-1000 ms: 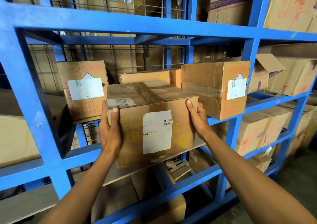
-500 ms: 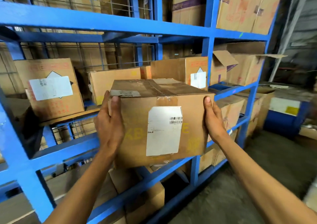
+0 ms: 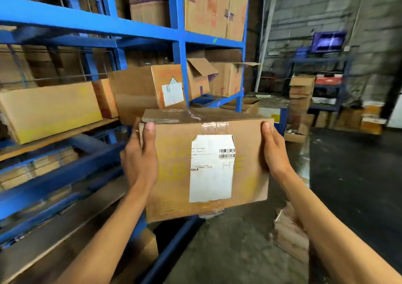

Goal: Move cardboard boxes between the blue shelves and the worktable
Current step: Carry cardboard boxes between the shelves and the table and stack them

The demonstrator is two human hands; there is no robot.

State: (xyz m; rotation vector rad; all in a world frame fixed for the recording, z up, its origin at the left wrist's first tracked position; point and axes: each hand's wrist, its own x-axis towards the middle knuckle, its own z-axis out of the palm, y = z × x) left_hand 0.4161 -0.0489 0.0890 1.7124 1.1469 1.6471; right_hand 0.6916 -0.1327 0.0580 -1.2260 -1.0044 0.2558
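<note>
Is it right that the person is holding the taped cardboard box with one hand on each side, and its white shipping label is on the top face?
Not quite. The head view shows the left hand and right hand on either side of the taped cardboard box, but the white shipping label is on the front face toward the person, not on top.

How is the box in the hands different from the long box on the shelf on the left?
The held box is up in the air, gripped by the left hand and right hand; the long box lies on the blue shelf. The held box has a big white label and tape on top; the long box shows neither, only a yellow patch. The long box looks wider and flatter. Both are brown cardboard.
</note>
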